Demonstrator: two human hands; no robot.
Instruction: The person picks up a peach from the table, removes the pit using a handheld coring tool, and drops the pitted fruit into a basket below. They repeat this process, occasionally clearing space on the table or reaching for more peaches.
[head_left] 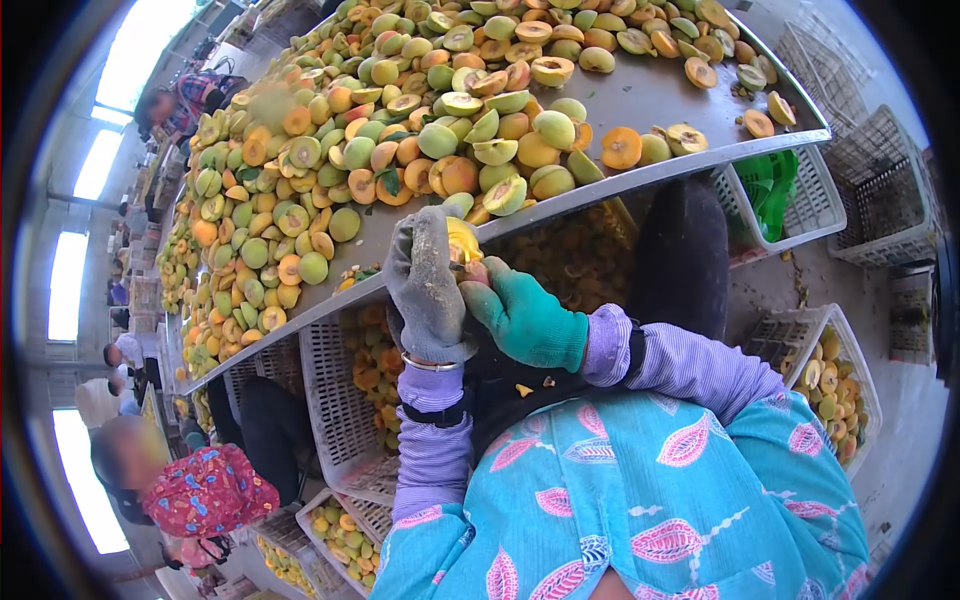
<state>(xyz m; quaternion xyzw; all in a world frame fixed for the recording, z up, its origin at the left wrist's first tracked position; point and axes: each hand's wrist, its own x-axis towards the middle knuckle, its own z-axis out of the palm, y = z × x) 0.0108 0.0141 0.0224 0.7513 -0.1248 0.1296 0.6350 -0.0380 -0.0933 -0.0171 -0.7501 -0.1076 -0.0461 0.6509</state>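
Note:
Just off the metal table's front edge, my left hand [428, 285], in a grey glove, is closed around a yellow fruit piece [462, 242]. My right hand [527, 315], in a green glove, meets it from the right with thumb and fingers pinched together at the fruit. What the right fingers hold is too small to make out. Halved and whole green-orange fruits [300, 180] are heaped on the metal table [640, 95] beyond both hands.
White crates hold fruit below the table [335, 415], at the lower right [865, 400] and lower left [365, 545]. A crate with a green basket [768, 190] stands right. Empty crates [885, 190] are stacked farther right. Co-workers [210, 490] sit along the left.

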